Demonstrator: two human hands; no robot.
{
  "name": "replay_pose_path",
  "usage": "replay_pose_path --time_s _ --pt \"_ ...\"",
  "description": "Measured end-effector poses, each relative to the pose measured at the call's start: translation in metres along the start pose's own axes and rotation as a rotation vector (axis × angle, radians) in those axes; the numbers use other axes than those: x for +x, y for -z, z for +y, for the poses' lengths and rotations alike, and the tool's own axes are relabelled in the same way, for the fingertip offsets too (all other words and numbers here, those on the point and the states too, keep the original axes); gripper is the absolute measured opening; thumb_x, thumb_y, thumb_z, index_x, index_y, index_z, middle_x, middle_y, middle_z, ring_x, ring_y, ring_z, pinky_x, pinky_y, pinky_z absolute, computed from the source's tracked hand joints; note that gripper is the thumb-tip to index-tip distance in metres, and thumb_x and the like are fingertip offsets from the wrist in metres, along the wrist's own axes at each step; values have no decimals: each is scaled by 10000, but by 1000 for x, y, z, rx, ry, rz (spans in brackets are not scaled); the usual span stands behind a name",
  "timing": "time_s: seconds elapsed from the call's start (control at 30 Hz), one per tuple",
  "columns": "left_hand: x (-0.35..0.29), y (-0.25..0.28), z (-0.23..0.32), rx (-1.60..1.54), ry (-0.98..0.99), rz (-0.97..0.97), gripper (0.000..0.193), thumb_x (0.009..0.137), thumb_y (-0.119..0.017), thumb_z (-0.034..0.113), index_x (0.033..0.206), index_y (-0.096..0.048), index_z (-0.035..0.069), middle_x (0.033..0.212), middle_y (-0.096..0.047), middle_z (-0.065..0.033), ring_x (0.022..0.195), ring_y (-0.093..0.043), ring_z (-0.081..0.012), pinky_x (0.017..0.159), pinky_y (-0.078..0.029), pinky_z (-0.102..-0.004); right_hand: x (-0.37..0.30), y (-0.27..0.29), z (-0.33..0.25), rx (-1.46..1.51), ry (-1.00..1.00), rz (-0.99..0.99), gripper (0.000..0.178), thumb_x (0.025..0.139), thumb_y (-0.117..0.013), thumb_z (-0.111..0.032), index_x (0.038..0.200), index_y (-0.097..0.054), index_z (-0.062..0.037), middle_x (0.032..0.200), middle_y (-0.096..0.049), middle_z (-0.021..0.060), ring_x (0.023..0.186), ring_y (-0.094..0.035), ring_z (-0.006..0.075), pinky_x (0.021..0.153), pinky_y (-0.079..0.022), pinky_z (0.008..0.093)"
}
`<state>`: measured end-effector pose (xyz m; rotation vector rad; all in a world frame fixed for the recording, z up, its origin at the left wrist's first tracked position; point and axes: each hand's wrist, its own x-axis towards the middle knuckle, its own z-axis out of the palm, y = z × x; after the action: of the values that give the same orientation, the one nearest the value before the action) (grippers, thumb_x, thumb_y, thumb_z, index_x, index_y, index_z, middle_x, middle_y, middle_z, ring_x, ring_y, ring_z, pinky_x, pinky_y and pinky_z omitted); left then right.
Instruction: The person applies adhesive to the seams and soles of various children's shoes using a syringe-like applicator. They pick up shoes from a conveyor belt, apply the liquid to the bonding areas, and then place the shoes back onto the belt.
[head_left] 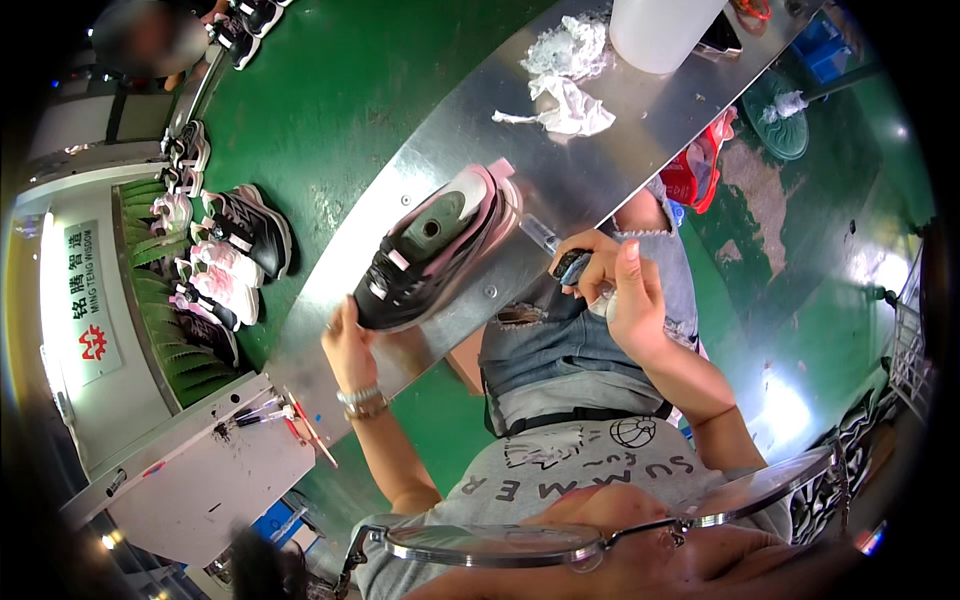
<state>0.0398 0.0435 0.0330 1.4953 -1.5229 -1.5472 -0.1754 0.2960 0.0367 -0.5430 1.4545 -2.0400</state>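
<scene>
A black and pink sneaker rests on the metal bench, its toe toward my left hand and its pink heel tab pointing away. My left hand has its fingers closed around the toe. To the right of the shoe, my right hand is raised above my lap. Its fingers curl around a slim clear tool with a dark middle part, whose clear end points at the sneaker's heel without visible contact. The thumb of that hand sticks up. I cannot make out the tool's exact kind.
Crumpled white tissue lies on the metal bench near a white container and a dark phone. Several black, white and pink sneakers stand at left. Brushes and pens lie on a white table at lower left.
</scene>
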Motion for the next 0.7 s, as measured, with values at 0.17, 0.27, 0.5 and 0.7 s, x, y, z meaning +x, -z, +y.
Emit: replay_pose_path --time_s 0.17,0.27,0.5,0.7 --pt "-77 4 -15 -42 294 -207 291 919 -473 221 955 -563 -53 530 -511 -13 455 -578 -140 443 -460 -223 0 -5 -13 10 -65 -17 686 964 -180 -444 531 -466 6 909 -593 156 522 -375 73 508 -310 230" --pt "-91 2 -23 -38 346 -448 353 935 -426 227 1095 -484 -82 965 -619 -151 816 -644 -217 704 -560 -338 -3 -6 -18 -32 -86 -18 688 964 -182 -444 533 -473 7 910 -593 155 518 -374 71 499 -305 230" --pt "-102 -22 -40 -200 322 -572 483 749 -689 127 1156 -480 -29 1008 -613 -98 865 -605 -138 775 -484 -260 -17 -4 -30 -45 -121 -41 708 966 -155 -439 523 -458 22 898 -589 175 551 -449 117 532 -358 250" --pt "-104 -62 -49 -336 333 -790 668 635 -767 110 1210 -450 -14 1098 -570 -65 1003 -544 -155 900 -418 -293 -35 3 -44 -30 -217 -39 697 964 -135 -442 524 -426 15 909 -574 204 619 -524 170 597 -426 272"
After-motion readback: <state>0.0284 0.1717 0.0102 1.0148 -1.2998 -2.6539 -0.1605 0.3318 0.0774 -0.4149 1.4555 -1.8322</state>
